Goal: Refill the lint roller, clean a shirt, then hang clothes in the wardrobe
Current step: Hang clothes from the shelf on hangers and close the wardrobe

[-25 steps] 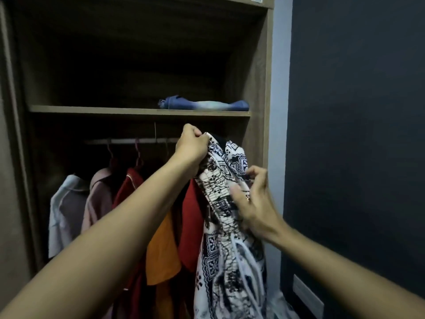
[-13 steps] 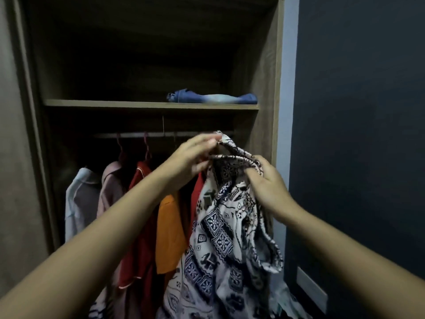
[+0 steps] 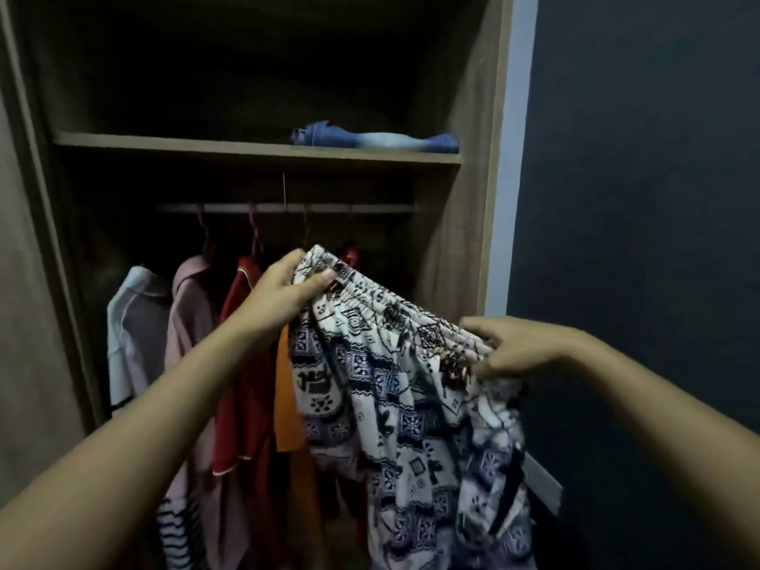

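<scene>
Garment (image 3: 390, 405) in left hand (image 3: 283, 298) and right hand (image 3: 514, 347)

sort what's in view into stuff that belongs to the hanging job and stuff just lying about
In the job: patterned garment, left hand, right hand, hanging rail.

Not in play: folded blue denim on the shelf; white shirt, pink shirt, red shirt, already hung.

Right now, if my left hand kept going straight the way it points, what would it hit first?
Your left hand, gripping the white-and-navy patterned elastic-waist trousers, points up-right into the wooden wardrobe. Probably the red garment hanging just behind it comes first; depth is unclear.
</scene>
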The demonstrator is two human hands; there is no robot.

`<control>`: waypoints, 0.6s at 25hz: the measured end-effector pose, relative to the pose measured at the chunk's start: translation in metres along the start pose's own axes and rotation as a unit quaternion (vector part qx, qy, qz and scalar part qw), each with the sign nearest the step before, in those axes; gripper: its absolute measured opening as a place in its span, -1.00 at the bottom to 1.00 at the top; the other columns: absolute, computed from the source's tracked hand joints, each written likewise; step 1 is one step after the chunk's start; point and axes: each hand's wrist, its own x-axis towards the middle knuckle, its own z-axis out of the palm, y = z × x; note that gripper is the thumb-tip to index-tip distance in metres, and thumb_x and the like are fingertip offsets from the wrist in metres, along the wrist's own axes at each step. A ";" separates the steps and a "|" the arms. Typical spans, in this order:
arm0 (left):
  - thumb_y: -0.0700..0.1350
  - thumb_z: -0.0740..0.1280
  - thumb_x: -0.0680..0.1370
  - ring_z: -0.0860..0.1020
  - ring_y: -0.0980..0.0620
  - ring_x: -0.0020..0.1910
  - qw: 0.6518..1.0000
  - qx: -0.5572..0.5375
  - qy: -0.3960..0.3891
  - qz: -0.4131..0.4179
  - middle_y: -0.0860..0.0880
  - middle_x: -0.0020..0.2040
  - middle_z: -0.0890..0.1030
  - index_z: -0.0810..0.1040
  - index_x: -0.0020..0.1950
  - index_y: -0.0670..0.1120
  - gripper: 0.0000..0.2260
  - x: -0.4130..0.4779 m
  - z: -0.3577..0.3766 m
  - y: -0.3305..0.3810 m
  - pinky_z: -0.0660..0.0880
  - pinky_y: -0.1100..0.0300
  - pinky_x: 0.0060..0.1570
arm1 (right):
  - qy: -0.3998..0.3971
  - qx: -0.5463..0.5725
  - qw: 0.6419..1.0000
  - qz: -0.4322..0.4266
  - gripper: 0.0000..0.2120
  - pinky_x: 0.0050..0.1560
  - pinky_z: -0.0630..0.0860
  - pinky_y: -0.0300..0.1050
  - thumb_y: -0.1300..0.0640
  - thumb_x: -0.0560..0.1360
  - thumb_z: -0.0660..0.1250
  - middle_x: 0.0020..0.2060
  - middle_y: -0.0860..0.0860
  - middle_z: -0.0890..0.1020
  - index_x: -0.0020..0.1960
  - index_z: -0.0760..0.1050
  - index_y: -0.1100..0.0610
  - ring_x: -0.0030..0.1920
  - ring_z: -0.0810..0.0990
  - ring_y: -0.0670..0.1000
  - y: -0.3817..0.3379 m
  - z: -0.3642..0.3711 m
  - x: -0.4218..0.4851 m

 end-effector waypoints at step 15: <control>-0.17 0.43 0.45 0.63 -0.02 -0.02 0.949 0.089 -0.303 0.021 -0.12 0.02 0.60 0.61 0.04 -0.12 -0.82 -0.030 0.000 0.028 0.52 0.32 -0.05 | 0.231 0.021 0.940 -0.250 -0.54 -0.06 0.33 -0.25 0.44 0.35 0.36 -0.02 -0.15 0.27 -0.45 0.51 -0.10 -0.02 0.32 -0.06 -0.021 -0.020 0.012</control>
